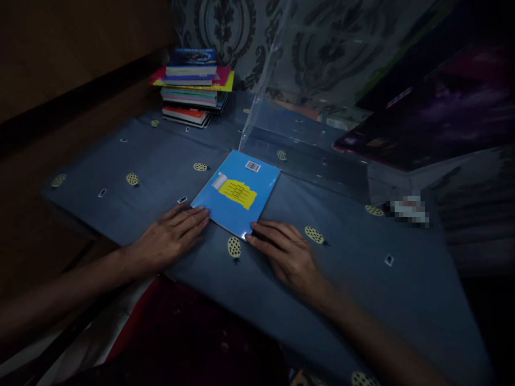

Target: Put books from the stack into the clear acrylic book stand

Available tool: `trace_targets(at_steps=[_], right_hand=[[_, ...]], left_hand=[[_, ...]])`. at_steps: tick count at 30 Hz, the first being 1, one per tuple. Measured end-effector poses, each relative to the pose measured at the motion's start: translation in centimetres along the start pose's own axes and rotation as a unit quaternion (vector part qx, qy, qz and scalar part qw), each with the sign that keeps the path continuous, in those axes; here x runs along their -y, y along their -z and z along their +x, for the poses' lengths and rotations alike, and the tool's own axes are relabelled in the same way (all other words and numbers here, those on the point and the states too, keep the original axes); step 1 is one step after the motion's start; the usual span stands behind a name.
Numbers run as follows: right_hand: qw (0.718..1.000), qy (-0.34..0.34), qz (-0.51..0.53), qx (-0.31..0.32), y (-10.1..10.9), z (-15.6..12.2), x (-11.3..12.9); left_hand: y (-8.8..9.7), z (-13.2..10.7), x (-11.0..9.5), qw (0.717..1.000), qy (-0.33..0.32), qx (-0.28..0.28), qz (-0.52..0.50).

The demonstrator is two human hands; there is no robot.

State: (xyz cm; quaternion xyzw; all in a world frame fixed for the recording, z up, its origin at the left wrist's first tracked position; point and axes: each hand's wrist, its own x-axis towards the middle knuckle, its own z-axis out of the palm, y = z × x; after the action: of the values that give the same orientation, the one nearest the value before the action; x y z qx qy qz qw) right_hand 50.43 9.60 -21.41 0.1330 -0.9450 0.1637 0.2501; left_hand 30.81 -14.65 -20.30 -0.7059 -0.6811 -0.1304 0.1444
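A thin blue book [238, 192] with a yellow label and a barcode lies back-up on a blue-grey cloth with a pineapple print [161, 161]. My left hand [173, 238] rests flat on the cloth, fingers stretched out, its fingertips touching the book's near left corner. My right hand [284, 252] also lies flat with fingers extended, and its fingertips touch the book's near right corner. Neither hand holds anything.
A stack of colourful books [195, 86] stands at the back left. A clear plastic sheet or cover [289, 128] rises behind the blue book. A dark glossy book [434, 112] leans at the right. Wood panelling runs along the left.
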Motion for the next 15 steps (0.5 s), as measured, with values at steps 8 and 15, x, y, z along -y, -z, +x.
trace_targets(at_steps=[8, 15], right_hand=[[1.000, -0.002, -0.002, -0.003, -0.1, 0.0, 0.0], [1.000, 0.001, -0.018, -0.011, -0.2, 0.0, 0.1]], left_hand=[[0.7, 0.9, 0.4, 0.996, -0.017, -0.043, 0.076], [0.9, 1.7, 0.7, 0.999, 0.011, -0.048, 0.017]])
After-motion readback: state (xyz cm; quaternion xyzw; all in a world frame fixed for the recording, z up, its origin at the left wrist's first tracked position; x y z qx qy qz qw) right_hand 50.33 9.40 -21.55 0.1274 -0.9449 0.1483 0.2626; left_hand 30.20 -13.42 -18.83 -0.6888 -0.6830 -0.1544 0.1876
